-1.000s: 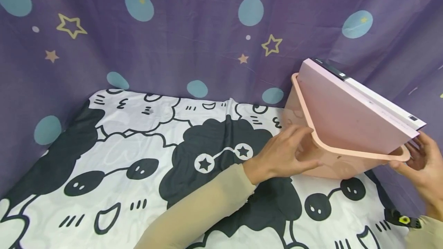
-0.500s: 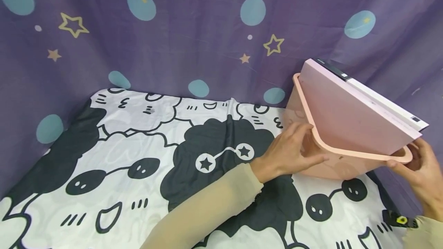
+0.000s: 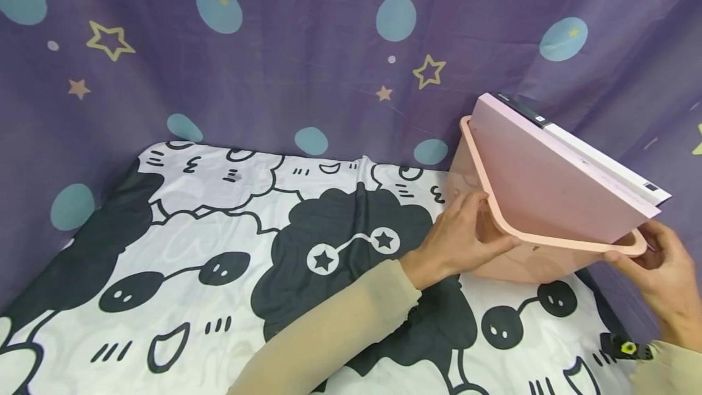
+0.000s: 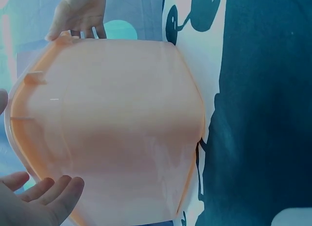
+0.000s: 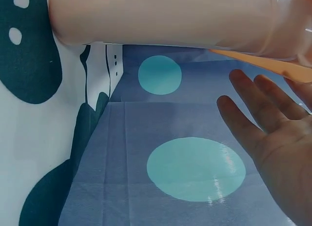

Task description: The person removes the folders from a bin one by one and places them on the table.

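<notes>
A peach-pink plastic bin [image 3: 526, 261] stands at the right of the bed-like surface. Inside it lean a flat pale pink box [image 3: 559, 175] and, behind that, a slim black-and-white box [image 3: 592, 151]; both rise above the rim. At the bin's near left corner is my left hand [image 3: 457, 236], thumb toward the front wall and fingertips by the rim. Its extended fingers [image 4: 56, 194] lie along the bin's side in the left wrist view. My right hand [image 3: 660, 267] is at the right corner, thumb near the rim, its other fingers [image 5: 258, 101] loosely extended.
A cloth [image 3: 208, 224] with black-and-white cartoon sheep covers the surface. Behind and beside it hangs a purple curtain [image 3: 307, 47] printed with stars and blue ovals, close to the bin's far side. A black strap [image 3: 625, 346] is on the right wrist.
Both hands have shifted slightly closer about the bin: my left thumb rose toward the rim, and my right thumb moved left along the right corner. The bin and boxes look unmoved.
</notes>
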{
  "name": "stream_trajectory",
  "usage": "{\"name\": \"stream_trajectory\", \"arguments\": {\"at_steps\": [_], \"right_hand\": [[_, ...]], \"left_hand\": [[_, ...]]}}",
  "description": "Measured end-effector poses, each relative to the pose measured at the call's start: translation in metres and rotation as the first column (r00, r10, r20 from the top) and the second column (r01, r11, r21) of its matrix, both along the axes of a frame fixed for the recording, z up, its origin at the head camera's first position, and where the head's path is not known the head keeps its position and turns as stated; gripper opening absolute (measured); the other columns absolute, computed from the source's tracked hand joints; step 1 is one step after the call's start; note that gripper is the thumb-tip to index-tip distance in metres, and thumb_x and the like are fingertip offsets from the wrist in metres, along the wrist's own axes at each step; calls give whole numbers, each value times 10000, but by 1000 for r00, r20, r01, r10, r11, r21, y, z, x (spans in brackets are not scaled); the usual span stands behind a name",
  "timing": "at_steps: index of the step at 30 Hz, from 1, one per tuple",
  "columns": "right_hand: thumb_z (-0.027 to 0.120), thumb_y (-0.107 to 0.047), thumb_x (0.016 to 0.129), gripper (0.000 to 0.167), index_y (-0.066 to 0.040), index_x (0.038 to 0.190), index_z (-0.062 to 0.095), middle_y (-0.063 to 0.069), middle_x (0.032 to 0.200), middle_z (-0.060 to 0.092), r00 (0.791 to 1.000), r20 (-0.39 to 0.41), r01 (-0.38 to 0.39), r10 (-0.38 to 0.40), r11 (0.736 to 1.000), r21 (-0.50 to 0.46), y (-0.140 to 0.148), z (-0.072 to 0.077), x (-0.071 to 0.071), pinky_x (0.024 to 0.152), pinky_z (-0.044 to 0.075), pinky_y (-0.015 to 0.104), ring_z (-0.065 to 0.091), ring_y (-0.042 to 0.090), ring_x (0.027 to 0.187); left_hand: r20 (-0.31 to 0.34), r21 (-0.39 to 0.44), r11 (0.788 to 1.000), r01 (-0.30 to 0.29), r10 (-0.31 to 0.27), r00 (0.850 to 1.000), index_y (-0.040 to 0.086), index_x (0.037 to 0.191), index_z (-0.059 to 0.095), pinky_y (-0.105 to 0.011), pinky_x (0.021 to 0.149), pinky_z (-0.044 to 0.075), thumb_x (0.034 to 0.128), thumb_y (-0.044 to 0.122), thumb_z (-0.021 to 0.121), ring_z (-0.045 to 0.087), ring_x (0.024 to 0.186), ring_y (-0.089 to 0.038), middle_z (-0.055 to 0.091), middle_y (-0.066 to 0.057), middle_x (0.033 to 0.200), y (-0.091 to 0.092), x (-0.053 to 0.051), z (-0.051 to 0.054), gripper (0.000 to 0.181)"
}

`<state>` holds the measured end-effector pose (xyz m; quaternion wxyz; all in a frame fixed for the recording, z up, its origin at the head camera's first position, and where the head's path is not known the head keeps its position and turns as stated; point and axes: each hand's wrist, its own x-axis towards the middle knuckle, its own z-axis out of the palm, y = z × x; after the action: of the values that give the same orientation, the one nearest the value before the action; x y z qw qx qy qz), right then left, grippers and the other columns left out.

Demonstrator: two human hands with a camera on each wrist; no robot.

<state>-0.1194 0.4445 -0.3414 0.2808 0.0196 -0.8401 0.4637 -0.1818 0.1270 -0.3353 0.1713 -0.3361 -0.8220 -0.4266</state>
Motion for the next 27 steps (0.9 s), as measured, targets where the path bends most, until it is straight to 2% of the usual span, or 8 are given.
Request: {"name": "stream_trajectory", "arguments": {"at_steps": [3, 6, 9, 13, 23, 27], "right_hand": [[629, 270, 726, 721, -119, 1318, 490, -86, 1139, 586, 996, -38, -81, 77, 988, -135, 1, -2, 1, 743, 449, 56, 587, -6, 902], [604, 290, 731, 688, -94, 1294, 507, -44, 1127, 613, 984, -80, -178, 162, 946, -272, 2, -4, 2, 733, 468, 75, 618, 13, 876], [597, 292, 736, 686, -77, 1308, 508, -31, 1116, 624, 975, -94, -219, 200, 925, -310, 2, -6, 2, 728, 476, 84, 634, 17, 862], [590, 298, 734, 690, -59, 1318, 502, -16, 1110, 624, 969, -110, -245, 222, 923, -295, 3, -5, 1, 736, 475, 86, 630, 22, 891], [566, 307, 735, 678, -57, 1305, 511, -15, 1053, 660, 955, -121, -296, 270, 892, -341, 3, 0, 0, 719, 483, 96, 647, 29, 872], [585, 298, 731, 688, -75, 1304, 512, -40, 1053, 655, 969, -97, -247, 228, 922, -299, 3, 0, 0, 712, 475, 85, 636, 15, 865]], "left_hand": [[30, 27, 1000, -4, 4, 1000, 114, 1254, 481, -133, 756, 395, 784, 493, 732, 513, 990, -99, 532, 4, 1111, 1, -1, 0, 654], [92, 47, 999, -5, 1, 996, 123, 1270, 467, -140, 738, 403, 785, 504, 726, 532, 977, -106, 525, 3, 1115, 2, -1, 0, 669], [146, 69, 998, -1, -9, 989, 139, 1297, 442, -154, 745, 421, 782, 506, 729, 547, 983, -110, 520, -3, 1148, 3, -1, -1, 695], [193, 101, 995, 12, -31, 981, 167, 1332, 405, -169, 778, 435, 776, 499, 739, 555, 1018, -106, 511, 10, 1201, 4, 0, -2, 729], [237, 124, 992, 18, -48, 970, 177, 1328, 368, -145, 772, 424, 757, 479, 761, 551, 993, -67, 516, 66, 1174, 8, 1, -1, 755], [251, 134, 991, 24, -57, 966, 179, 1327, 357, -148, 762, 429, 757, 482, 761, 554, 980, -64, 525, 59, 1160, 9, 0, -2, 761]]}}
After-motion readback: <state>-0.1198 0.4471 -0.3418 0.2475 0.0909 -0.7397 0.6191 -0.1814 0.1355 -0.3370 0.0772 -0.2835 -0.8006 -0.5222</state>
